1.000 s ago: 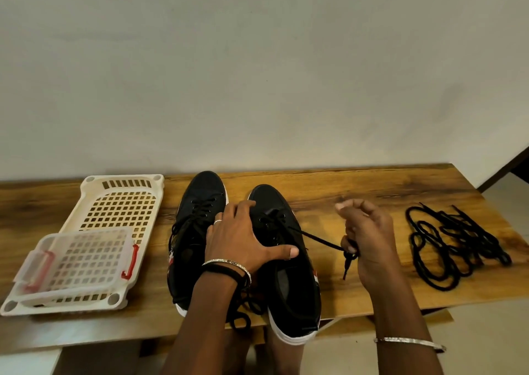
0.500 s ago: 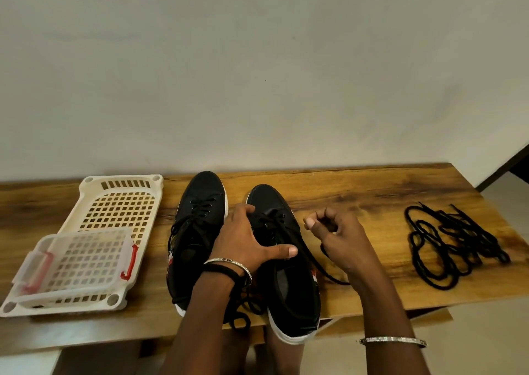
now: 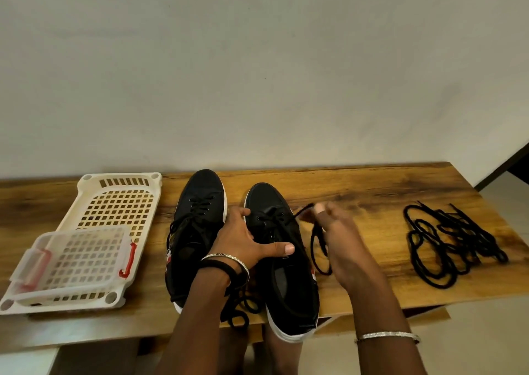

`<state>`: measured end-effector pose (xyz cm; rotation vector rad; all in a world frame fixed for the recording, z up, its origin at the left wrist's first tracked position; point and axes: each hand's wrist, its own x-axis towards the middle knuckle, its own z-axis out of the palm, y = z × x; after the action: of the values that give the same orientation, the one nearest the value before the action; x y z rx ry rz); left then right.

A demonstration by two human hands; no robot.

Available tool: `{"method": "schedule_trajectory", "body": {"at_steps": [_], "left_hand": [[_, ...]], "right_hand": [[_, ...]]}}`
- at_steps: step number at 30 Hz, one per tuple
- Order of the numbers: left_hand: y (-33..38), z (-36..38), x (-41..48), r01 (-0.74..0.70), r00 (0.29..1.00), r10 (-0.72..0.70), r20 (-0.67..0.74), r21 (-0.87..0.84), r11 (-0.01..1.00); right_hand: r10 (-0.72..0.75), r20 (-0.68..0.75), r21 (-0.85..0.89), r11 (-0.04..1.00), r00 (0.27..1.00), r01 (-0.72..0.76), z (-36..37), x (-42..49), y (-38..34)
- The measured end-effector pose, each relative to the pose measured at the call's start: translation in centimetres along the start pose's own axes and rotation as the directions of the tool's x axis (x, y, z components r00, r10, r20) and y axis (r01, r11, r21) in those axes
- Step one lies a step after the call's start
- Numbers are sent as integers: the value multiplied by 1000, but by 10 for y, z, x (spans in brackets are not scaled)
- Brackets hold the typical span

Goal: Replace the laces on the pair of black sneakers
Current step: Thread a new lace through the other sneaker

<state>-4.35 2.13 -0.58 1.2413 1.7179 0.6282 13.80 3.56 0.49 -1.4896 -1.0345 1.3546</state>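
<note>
Head view: left hand (image 3: pixel 243 243) lies flat, fingers spread, pressing shoe (image 3: pixel 264 200) to table (image 3: pixel 357 191); right hand (image 3: pixel 340 237) pinches lace (image 3: pixel 313 243) just beside it, partly pulled out (hand blurred). Risk: hard tug w/ weak hold-down could drag shoe off the edge, or lace snags in an eyelet. Tray (image 3: pixel 123 176) at left holds a clear box (image 3: pixel 83 257) w/ red clips.

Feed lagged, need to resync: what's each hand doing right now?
Left hand: open, pressing down on the right-side sneaker.
Right hand: closed, pinching that sneaker's lace.
</note>
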Motion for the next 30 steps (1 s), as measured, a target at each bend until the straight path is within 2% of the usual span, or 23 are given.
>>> {"method": "schedule_trajectory", "body": {"at_steps": [1,2,3,5,7,9,12,15,17,21,26,28,30], "left_hand": [[0,0,0,8,1000,-8,5,2,1000],[1,0,0,15,1000,-15,10,3,1000],[1,0,-1,19,1000,-19,14,1,1000],[2,0,-2,23,1000,-23,11,-2,1000],[1,1,-1,36,999,-36,7,-10,999],[1,1,-1,51,999,-50,18,-24,998],[3,-1,-3,77,997,-75,37,-48,996],[4,-2,-2,65,998,-66,-4,-72,995],[2,-1,0,35,999,-36,-26,-52,998],[-1,2,3,36,999,-37,-36,-21,999],[-3,3,6,34,998,-37,-59,-46,998],[-4,3,8,40,998,-44,-52,-76,996],[-5,3,9,30,998,-38,-58,-137,990]], "right_hand": [[37,7,261,965,999,-37,-4,-2,-7],[55,18,446,893,998,-58,-8,-3,-10],[71,31,554,829,997,-77,-11,-3,-11],[120,31,642,758,992,-112,-14,-2,-8],[153,-27,632,768,988,-102,-14,3,-2],[142,-104,496,865,984,-72,-13,7,1],[9,-150,111,994,989,8,-8,8,5],[-125,-4,-295,948,992,118,-1,4,11],[-158,70,-463,869,985,172,3,4,14],[-210,87,-575,788,974,221,6,6,13],[-247,95,-767,600,964,229,13,5,12],[-214,61,-767,615,975,183,14,4,10],[-145,17,-674,730,989,118,14,4,9]]}}
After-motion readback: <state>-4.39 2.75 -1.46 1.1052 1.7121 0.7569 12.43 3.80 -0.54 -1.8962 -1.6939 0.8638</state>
